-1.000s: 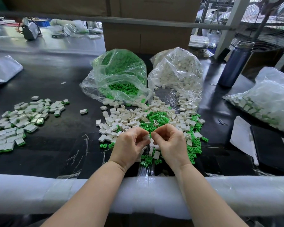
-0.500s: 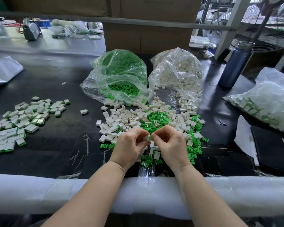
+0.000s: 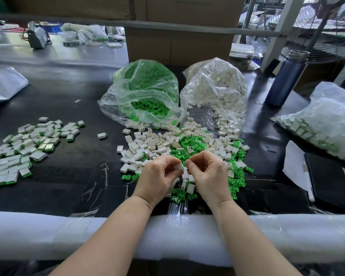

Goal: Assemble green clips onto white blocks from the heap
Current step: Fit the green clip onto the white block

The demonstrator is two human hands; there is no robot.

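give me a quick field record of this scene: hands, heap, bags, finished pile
left hand: pinches a white block
right hand: fingers curled at the block's right side; whether it holds a clip cannot be told
heap: loose white blocks and green clips mixed, just beyond the hands
green bag: open, clips inside
white bag: open, blocks spilling out
finished pile: assembled blocks, far left
blue bottle: upright, right rear
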